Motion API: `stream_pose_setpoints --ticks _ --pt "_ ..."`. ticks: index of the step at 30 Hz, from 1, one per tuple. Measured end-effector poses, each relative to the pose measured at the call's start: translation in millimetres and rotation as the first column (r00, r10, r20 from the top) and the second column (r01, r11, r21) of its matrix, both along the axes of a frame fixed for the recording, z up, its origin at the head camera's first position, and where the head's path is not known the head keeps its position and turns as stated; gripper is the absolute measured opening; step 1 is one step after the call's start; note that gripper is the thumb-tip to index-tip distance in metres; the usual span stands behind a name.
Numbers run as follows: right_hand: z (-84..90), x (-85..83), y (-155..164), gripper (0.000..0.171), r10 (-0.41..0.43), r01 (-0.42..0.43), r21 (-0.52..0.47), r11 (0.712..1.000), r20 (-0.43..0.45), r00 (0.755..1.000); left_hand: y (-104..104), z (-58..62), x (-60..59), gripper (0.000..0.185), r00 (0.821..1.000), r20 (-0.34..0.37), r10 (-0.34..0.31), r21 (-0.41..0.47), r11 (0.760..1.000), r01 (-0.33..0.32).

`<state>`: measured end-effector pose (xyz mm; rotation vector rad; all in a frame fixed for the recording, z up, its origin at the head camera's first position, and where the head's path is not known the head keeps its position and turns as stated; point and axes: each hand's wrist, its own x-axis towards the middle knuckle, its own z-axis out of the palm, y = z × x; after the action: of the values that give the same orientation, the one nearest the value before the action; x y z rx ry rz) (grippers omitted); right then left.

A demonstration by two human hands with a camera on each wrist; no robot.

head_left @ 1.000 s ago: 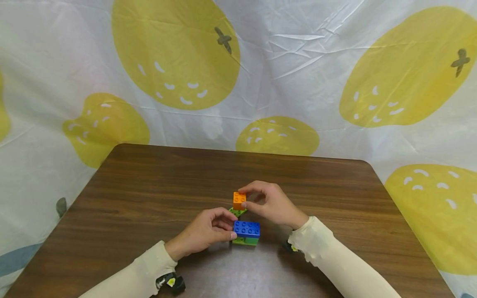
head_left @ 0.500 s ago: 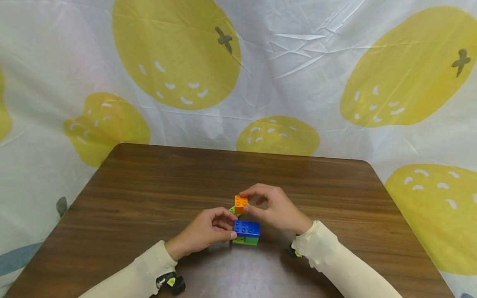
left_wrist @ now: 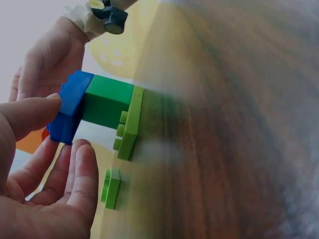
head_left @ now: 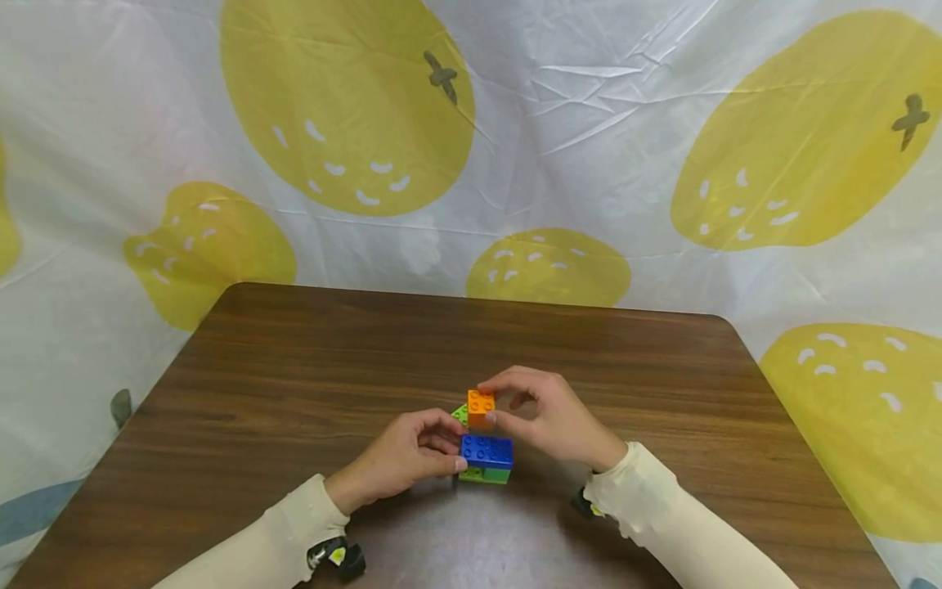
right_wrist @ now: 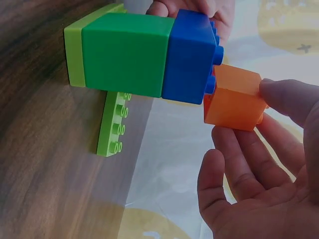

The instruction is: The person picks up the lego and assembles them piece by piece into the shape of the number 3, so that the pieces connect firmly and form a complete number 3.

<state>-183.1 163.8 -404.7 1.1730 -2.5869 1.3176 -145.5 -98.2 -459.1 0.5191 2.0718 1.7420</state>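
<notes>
Pinching the orange brick point(head_left: 481, 406) between thumb and fingertips, my right hand point(head_left: 548, 421) holds it tilted just above the blue brick point(head_left: 486, 451), one corner at the studs, so it can line up. Below my grip lies the table point(head_left: 294, 376), steadying the stack. My left hand point(head_left: 401, 458) grips the blue brick's side to brace it. Under that sit a green brick point(right_wrist: 124, 52) and lime plate point(left_wrist: 130, 124); a smaller lime plate point(right_wrist: 113, 124) lies beside them.

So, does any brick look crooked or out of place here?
Yes. The orange brick, pinched by the right hand, sits tilted at the blue brick's studs, not seated flat. Nothing looks damaged.
</notes>
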Motion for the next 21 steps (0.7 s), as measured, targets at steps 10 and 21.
stream_pose_setpoints --ticks 10,21 --pt "1.1 7.8 5 0.028 0.006 -0.006 -0.011 1.000 -0.014 1.000 0 2.2 0.5 0.040 1.000 0.001 -0.003 0.014 1.000 0.003" --pt "1.4 15.9 10 0.026 0.000 0.000 -0.018 1.000 -0.025 1.000 0 3.6 1.6 0.041 1.000 0.006 -0.006 0.023 1.000 0.006"
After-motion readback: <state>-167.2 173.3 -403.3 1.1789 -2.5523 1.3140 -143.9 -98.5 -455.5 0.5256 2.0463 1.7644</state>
